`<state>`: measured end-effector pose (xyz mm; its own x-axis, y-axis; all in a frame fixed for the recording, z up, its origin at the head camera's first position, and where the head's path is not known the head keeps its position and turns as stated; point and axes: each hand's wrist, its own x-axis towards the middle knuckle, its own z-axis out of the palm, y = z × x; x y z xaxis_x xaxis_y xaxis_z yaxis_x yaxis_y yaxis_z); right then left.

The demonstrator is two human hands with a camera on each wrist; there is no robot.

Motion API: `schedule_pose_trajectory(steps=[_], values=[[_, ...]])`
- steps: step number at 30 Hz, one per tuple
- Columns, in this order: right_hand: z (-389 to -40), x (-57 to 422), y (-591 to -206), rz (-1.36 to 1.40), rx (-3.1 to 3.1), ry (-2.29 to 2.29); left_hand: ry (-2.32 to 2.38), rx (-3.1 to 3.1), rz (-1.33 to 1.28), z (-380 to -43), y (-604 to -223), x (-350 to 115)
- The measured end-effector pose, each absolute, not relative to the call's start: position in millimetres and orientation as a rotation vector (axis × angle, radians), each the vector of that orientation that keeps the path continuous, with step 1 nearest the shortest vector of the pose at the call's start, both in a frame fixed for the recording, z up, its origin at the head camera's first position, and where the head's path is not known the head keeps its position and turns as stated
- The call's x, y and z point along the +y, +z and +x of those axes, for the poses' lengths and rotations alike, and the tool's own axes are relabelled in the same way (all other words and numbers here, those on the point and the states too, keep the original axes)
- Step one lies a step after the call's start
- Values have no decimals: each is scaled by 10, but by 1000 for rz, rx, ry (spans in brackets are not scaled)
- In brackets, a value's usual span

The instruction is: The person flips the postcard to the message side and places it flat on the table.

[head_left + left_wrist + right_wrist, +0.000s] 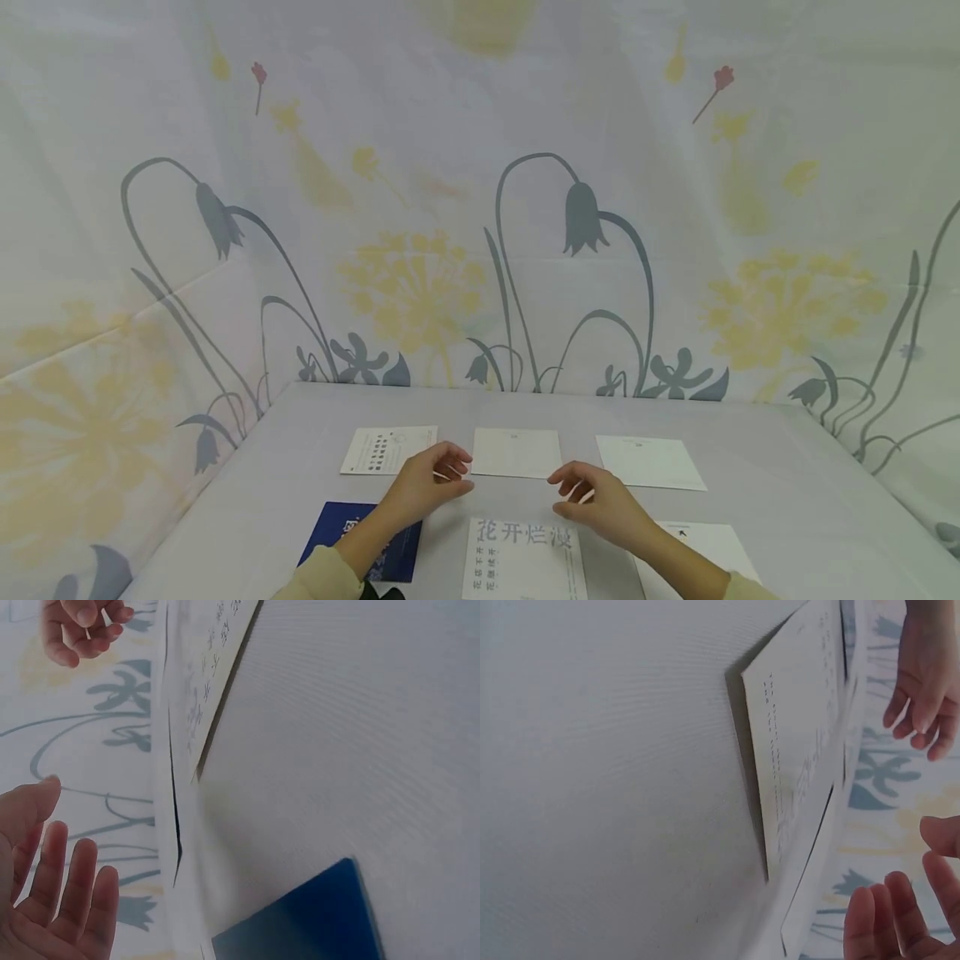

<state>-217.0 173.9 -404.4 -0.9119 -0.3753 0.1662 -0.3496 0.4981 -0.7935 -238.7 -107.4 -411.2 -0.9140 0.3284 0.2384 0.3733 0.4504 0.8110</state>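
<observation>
Both hands hover over the table with fingers loosely bent and nothing in them. The left hand is above the gap between the dark blue card and the back row of white cards. My right hand hangs near the upper right corner of a white card printed with large grey characters. In the left wrist view the left hand shows its spread fingers, apart from the blue card. The right wrist view has the right hand beside the printed card, not touching it.
Along the back lie a printed white card, a nearly plain white card and another pale card. One more white card lies at front right, partly behind the right forearm. A flower-patterned curtain hangs behind the grey table.
</observation>
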Motion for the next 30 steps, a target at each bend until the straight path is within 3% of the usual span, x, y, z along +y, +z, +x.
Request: schedule_pose_trajectory(steps=[12, 19, 30], values=[[-1986, 1837, -4109, -832, 2606, -1427, -1218, -2751, -876, -2170, -4088, -1143], [-1890, 1872, -4143, -989, 2683, -1224, -1083, -2866, -1031, -2066, -4094, -1168], [-1821, 1903, -4227, -1012, 2711, -884, -779, -3007, -1091, -1986, -4150, -1156]])
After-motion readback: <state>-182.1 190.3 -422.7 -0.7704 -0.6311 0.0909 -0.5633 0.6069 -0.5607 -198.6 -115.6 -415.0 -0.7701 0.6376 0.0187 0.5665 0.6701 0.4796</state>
